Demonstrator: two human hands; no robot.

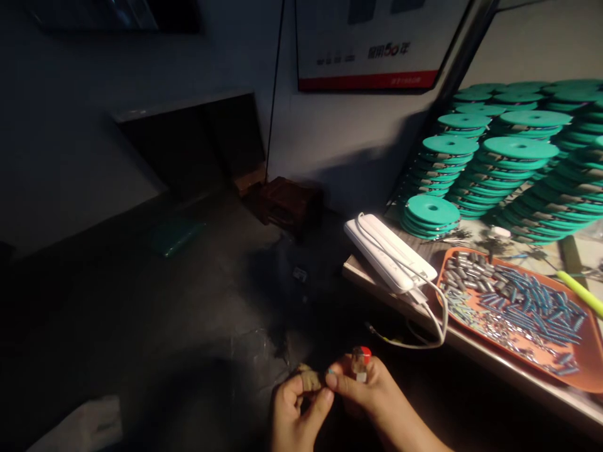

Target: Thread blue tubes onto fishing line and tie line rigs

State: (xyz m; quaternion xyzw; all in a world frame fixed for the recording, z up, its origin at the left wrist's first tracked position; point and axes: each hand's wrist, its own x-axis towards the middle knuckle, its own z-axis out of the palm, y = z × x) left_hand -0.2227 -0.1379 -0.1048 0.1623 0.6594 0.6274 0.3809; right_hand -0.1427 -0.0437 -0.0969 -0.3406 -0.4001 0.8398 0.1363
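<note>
Bluish sliver [330, 371], right hand [365, 387] pinching it, left hand [293, 419] curled, grip unclear, smooth orange tray [592, 364]

The bluish speck [330, 371] in the right hand [370, 389] seems too small to name, the red-topped item [362, 356] partly hidden.

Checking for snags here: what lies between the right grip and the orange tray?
The head view shows a loop of white cable and the table's front edge between the right grip and the orange tray.
</note>
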